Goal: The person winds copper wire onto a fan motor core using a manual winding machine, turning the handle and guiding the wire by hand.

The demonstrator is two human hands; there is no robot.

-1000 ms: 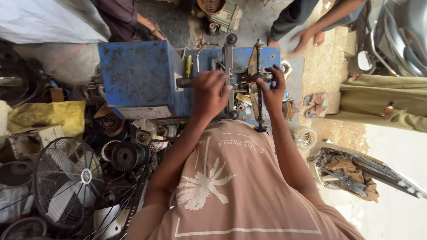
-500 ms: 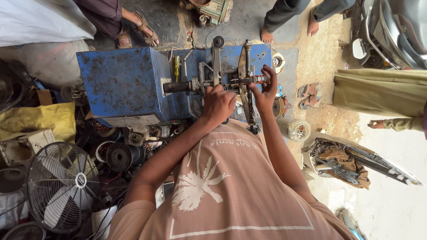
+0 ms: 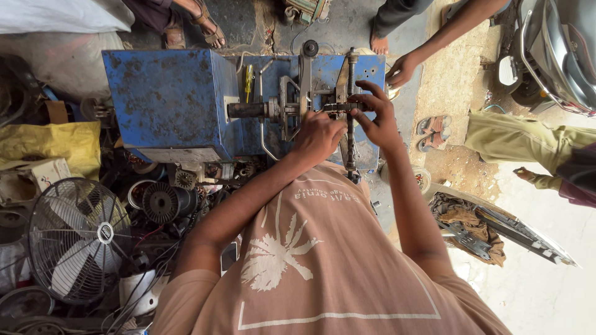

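I look down on a rusty blue metal machine [image 3: 167, 102] with a dark shaft [image 3: 249, 110] and a grey steel fixture with threaded rods [image 3: 351, 124] on its right end. My left hand [image 3: 318, 136] is closed on a part of the fixture near its middle. My right hand [image 3: 375, 118] grips a horizontal rod beside the upright threaded rod. My peach shirt fills the lower view. A yellow-handled screwdriver [image 3: 248, 79] lies on the blue top.
A caged fan [image 3: 74, 239] and dark motor coils [image 3: 161, 201] crowd the lower left. A yellow sack [image 3: 53, 142] lies left. Another person's hand [image 3: 402, 69] rests on the machine's far corner; sandalled feet [image 3: 208, 28] stand beyond. Sandals [image 3: 434, 132] and a metal panel [image 3: 496, 229] lie right.
The view has shifted, so the machine sits lower and more central. My left hand has slid down off the shaft to the fixture. Another person's hand has come to the far corner.
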